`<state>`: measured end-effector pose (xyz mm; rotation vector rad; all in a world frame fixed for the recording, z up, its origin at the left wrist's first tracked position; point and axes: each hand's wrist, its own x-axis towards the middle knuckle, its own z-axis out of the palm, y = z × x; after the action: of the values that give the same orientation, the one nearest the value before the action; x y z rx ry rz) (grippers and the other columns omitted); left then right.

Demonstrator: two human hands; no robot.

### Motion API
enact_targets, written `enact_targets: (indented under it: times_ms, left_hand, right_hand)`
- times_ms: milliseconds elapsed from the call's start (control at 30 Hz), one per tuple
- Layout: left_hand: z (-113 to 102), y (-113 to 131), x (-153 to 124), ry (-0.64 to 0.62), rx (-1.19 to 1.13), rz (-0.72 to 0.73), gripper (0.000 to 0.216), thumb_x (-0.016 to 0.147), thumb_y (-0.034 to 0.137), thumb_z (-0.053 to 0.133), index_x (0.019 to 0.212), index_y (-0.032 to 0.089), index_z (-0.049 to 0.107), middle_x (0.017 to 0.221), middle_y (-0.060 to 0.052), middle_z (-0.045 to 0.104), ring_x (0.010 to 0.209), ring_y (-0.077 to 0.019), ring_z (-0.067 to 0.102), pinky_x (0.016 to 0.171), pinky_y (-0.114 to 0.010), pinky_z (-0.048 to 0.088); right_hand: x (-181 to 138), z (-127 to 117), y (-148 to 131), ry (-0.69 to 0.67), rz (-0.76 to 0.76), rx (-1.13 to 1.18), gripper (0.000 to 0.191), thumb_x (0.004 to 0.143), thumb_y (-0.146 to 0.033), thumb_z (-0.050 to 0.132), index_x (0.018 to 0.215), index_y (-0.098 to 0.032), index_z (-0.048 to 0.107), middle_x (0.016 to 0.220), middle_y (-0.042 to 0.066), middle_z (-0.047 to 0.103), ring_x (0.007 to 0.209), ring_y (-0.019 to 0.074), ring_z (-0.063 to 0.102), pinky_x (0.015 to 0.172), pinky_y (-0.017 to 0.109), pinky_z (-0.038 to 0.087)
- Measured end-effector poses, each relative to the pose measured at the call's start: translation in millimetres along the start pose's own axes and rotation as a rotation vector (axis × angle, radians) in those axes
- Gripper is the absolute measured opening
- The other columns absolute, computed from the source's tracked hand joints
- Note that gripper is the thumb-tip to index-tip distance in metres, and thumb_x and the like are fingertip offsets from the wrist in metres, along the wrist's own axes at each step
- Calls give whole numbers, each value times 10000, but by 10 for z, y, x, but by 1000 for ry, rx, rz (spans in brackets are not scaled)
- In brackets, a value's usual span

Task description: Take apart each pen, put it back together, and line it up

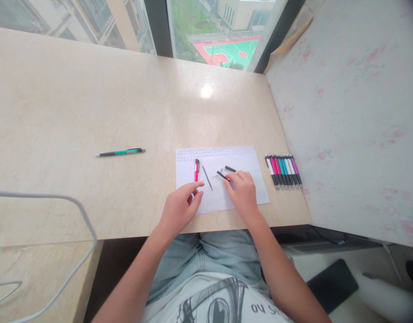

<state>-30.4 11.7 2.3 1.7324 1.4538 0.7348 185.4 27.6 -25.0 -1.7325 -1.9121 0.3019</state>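
On a sheet of white paper (189,197) with rows of faint print lie the parts of a pen. My right hand (242,188) pinches the end of a short black tube-like pen grip (222,175). Just beyond it rests a second black pen piece (230,168), with small clear or metallic bits nearby that are too small to name. My left hand (184,202) rests by the paper's left side, index finger and thumb apart, holding nothing I can see. Beyond its fingertips are a pink pen barrel with a black clip (196,170) and a thin dark ink refill (207,178).
Several pens in mixed colours (283,171) lie in a row at the right, beside the flowered wall (354,134). One green and black pen (120,153) lies far left. A grey cable (81,208) loops over the left front corner. Windows (223,36) border the back of the tabletop.
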Motion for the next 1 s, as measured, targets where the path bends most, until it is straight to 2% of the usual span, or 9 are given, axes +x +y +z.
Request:
enact_targets:
  times_ms: [133,233,367,467,533,600,667,767,1000]
  left_hand:
    - [-39,8,-33,32,-39,-25,276,892,327,576,1101,219,720,856,-46,733,638,-155,595,596,-253,446]
    - [-89,11,-89,74,-98,-64,231,879,339,599,1013,216,743,799,-39,722,624,-153,583,596,-257,446]
    - [-137,-34,-207,143,-402,-200,180,857,344,650,887,191,742,677,-20,658,600,-141,560,566,-244,430]
    - [-151,-56,-276,192,-873,-334,198,863,341,642,930,174,727,708,-35,667,602,-129,570,541,-228,437]
    - [-151,-37,-300,182,-1146,-394,272,886,359,593,1048,179,716,918,-94,731,780,-179,662,635,-261,512]
    - [-138,4,-311,121,-1311,-428,367,920,387,514,1186,194,678,1215,-135,691,1075,-250,658,819,-338,551]
    - [-108,55,-317,53,-1394,-428,430,945,405,446,1271,199,636,1404,-135,584,1290,-290,544,994,-413,500]
    - [-36,140,-322,0,-1427,-369,462,952,408,414,1309,191,610,1486,-130,506,1413,-307,407,1141,-487,371]
    - [138,422,-315,-51,-1482,-283,472,950,417,396,1320,212,604,1521,-104,465,1456,-315,333,1179,-528,323]
  right_hand:
    - [-59,-32,-39,60,55,60,157,919,-265,583,956,-190,717,874,94,670,871,261,574,800,396,465]
    - [-185,-91,-2,111,160,165,208,930,-337,570,873,-200,716,779,63,667,723,219,574,721,368,461]
    - [-337,-172,84,197,427,707,342,946,-465,535,764,-211,673,641,18,632,585,170,571,567,301,443]
    - [-361,-257,72,145,512,1177,355,978,-509,440,1035,-263,690,1001,74,735,858,205,688,681,339,537]
    - [-347,-317,11,5,509,1355,481,994,-564,311,1248,-302,624,1351,85,623,1172,237,627,868,435,548]
    - [-333,-360,-71,-101,489,1427,605,988,-613,186,1343,-305,567,1499,66,492,1332,252,514,983,510,503]
    - [-331,-379,-146,-143,464,1452,660,976,-636,136,1377,-302,540,1538,54,440,1386,255,456,1040,547,461]
    - [-341,-380,-230,-181,423,1460,680,963,-662,120,1405,-319,506,1562,34,403,1415,246,414,1080,562,420]
    - [-311,-403,-421,-177,386,1537,798,892,-782,112,1399,-316,516,1561,52,397,1419,279,398,1074,603,398]
